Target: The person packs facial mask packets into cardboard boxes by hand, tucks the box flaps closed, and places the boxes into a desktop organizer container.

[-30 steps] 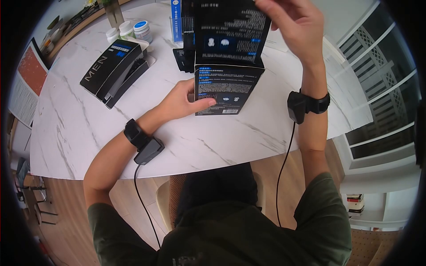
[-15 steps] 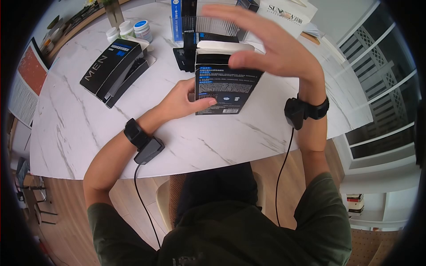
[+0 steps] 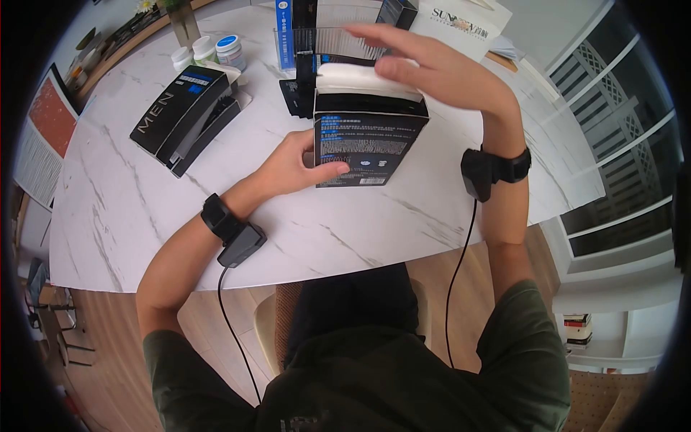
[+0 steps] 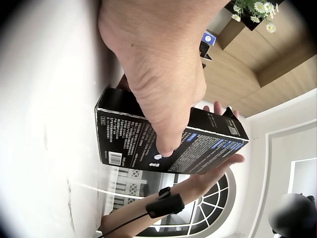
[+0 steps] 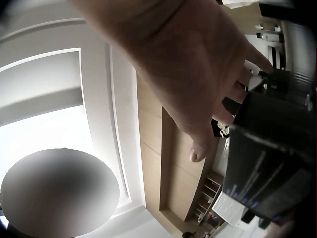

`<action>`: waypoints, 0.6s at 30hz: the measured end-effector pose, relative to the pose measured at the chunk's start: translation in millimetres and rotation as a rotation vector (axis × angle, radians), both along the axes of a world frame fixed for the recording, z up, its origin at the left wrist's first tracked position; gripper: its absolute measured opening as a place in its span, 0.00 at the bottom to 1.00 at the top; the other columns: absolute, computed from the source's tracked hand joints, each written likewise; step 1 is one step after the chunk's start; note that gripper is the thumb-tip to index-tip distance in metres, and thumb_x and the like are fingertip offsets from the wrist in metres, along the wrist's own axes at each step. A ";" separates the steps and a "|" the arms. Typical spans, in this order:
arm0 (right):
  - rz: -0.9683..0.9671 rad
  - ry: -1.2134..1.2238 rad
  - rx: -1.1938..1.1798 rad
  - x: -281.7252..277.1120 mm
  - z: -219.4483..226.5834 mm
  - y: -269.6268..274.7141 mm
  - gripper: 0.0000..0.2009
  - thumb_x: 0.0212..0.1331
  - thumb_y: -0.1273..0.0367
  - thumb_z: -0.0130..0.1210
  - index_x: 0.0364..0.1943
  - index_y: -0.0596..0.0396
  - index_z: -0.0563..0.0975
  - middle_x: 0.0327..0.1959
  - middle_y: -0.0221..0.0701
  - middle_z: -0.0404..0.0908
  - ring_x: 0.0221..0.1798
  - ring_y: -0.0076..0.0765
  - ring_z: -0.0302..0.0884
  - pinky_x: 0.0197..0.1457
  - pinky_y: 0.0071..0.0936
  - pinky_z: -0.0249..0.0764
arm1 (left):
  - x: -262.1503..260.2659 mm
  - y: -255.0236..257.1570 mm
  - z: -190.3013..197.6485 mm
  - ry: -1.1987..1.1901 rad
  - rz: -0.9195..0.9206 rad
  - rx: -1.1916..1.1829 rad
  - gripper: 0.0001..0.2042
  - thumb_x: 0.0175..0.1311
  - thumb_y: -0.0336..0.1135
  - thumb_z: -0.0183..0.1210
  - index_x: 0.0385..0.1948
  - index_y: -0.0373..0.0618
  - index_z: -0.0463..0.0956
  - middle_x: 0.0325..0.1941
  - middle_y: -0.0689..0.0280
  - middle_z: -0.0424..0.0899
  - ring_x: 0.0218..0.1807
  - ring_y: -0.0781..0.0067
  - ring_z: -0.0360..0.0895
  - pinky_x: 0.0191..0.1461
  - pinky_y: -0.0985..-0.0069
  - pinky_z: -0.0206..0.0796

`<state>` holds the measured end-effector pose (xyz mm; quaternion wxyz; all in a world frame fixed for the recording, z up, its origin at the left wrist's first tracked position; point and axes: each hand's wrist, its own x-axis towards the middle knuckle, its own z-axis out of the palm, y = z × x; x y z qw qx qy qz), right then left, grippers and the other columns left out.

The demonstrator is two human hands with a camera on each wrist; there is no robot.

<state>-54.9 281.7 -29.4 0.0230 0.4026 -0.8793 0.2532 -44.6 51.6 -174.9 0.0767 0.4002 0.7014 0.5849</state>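
Note:
A black box [image 3: 363,147] with blue and white print stands upright on the marble table, its top flap [image 3: 360,78] raised and showing a white inside. My left hand [image 3: 295,167] grips its left side, thumb across the printed face; the left wrist view shows that thumb on the box [image 4: 124,136]. Above the box's back right, my right hand [image 3: 450,72] has its fingers extended near the flap; whether they touch it I cannot tell. In the right wrist view the right hand [image 5: 198,69] is beside the dark box [image 5: 267,158].
A second black box [image 3: 180,108] marked MEN lies at the left, one end open. Behind it are several bottles [image 3: 229,52] and a vase [image 3: 183,25]. Beyond the held box are a clear organizer [image 3: 345,36], a blue box [image 3: 285,36] and a white bag [image 3: 464,25].
My right hand let go of the black panel it held up, which is out of that place now, then came down beside the top flap. The left hand keeps its grip.

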 end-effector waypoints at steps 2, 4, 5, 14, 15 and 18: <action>-0.076 0.013 -0.064 -17.8 -7.1 7.8 0.33 0.59 0.45 0.45 0.63 0.49 0.61 0.58 0.41 0.69 0.58 0.43 0.68 0.59 0.30 0.64 | 1.1 0.1 2.1 0.020 -0.006 0.005 0.19 0.54 0.36 0.64 0.45 0.38 0.73 0.40 0.63 0.81 0.41 0.76 0.76 0.50 0.74 0.68; -0.172 0.017 -0.038 -38.6 -18.6 15.4 0.32 0.61 0.45 0.43 0.61 0.53 0.64 0.55 0.42 0.72 0.57 0.44 0.69 0.59 0.31 0.65 | 2.1 -0.1 3.8 0.028 -0.004 -0.008 0.19 0.54 0.36 0.64 0.45 0.38 0.73 0.39 0.63 0.81 0.41 0.76 0.76 0.50 0.75 0.68; -0.173 0.016 -0.039 -50.3 -29.1 18.8 0.32 0.61 0.45 0.43 0.61 0.53 0.64 0.55 0.42 0.72 0.57 0.44 0.69 0.59 0.31 0.65 | 2.5 -0.1 3.9 0.027 -0.005 -0.010 0.19 0.54 0.36 0.64 0.45 0.38 0.73 0.39 0.63 0.81 0.41 0.76 0.76 0.50 0.75 0.68; -0.431 0.007 0.225 -111.4 -106.2 36.8 0.16 0.50 0.68 0.56 0.41 0.64 0.72 0.42 0.53 0.77 0.48 0.55 0.75 0.47 0.40 0.71 | 4.1 -0.2 6.5 -0.005 0.015 -0.026 0.18 0.54 0.38 0.64 0.44 0.38 0.74 0.39 0.62 0.81 0.40 0.76 0.76 0.48 0.75 0.69; -0.430 0.005 0.227 -115.1 -111.0 39.6 0.16 0.50 0.68 0.56 0.41 0.64 0.72 0.42 0.53 0.77 0.48 0.55 0.75 0.47 0.40 0.71 | 3.6 -0.3 6.4 -0.002 0.011 -0.031 0.18 0.54 0.38 0.64 0.44 0.37 0.74 0.39 0.62 0.81 0.40 0.76 0.77 0.49 0.74 0.69; -0.557 -0.022 0.255 -119.8 -115.7 40.2 0.17 0.50 0.68 0.57 0.42 0.65 0.71 0.42 0.55 0.77 0.48 0.56 0.74 0.48 0.41 0.71 | 2.2 -0.7 4.3 -0.005 0.010 -0.039 0.19 0.55 0.38 0.64 0.44 0.37 0.73 0.40 0.61 0.81 0.41 0.75 0.77 0.50 0.74 0.69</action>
